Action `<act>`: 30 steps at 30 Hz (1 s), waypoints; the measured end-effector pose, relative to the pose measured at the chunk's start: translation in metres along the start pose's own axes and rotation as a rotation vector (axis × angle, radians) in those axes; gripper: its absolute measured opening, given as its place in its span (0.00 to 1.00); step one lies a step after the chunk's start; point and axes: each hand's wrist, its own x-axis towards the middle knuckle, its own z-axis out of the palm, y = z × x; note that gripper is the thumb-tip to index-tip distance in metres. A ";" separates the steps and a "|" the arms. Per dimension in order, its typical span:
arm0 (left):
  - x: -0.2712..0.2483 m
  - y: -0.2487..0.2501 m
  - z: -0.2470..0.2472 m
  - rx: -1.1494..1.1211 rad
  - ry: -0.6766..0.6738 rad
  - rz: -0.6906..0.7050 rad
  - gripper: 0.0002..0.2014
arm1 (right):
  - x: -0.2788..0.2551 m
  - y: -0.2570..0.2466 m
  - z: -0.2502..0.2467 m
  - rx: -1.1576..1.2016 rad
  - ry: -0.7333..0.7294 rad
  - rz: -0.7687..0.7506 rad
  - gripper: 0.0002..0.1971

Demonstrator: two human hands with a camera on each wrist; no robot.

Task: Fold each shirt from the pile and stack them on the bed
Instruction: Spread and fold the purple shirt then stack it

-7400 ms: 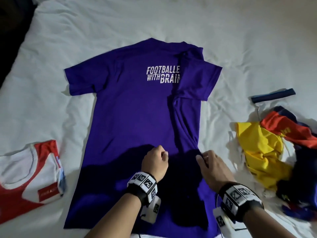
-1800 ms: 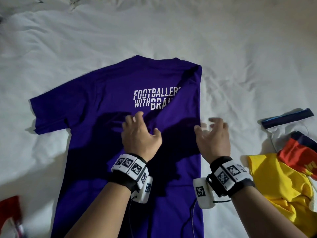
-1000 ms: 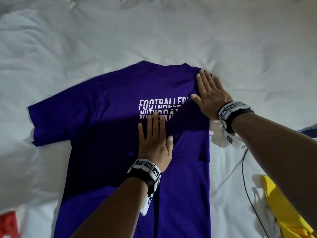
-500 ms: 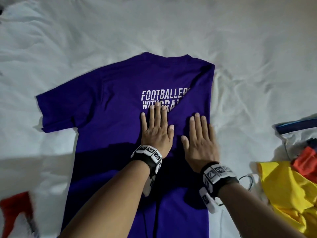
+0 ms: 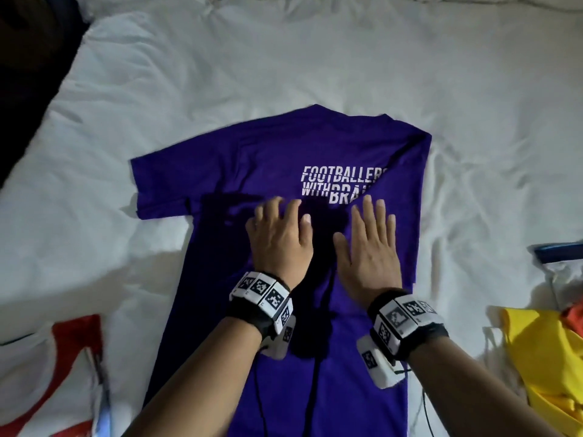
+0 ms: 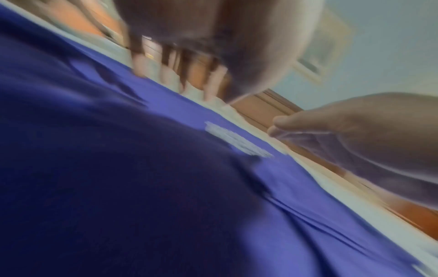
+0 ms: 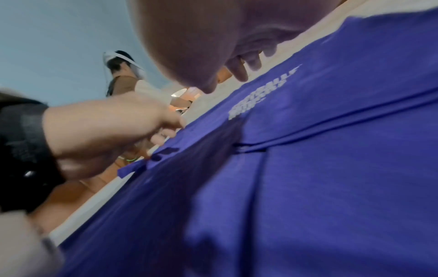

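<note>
While purple shirt [image 5: 252, 310] lies flat mid-frame w/ right side folded in, left hand [image 5: 279, 241] & right hand [image 5: 369, 250] hover over it, fingers extended, gripping nothing.

Purple shirt [image 5: 284, 159] flat on bed [image 5: 315, 58], right side folded

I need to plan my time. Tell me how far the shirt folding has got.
Done: one folded red-and-white shirt lies on the bed. In hand: the purple shirt, right side folded in, left sleeve still out, both hands flat over it. Left: the pile with the yellow shirt.
</note>
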 end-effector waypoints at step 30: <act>0.022 -0.112 -0.029 0.018 -0.313 -0.635 0.13 | 0.214 -0.177 0.061 0.048 -0.207 0.053 0.13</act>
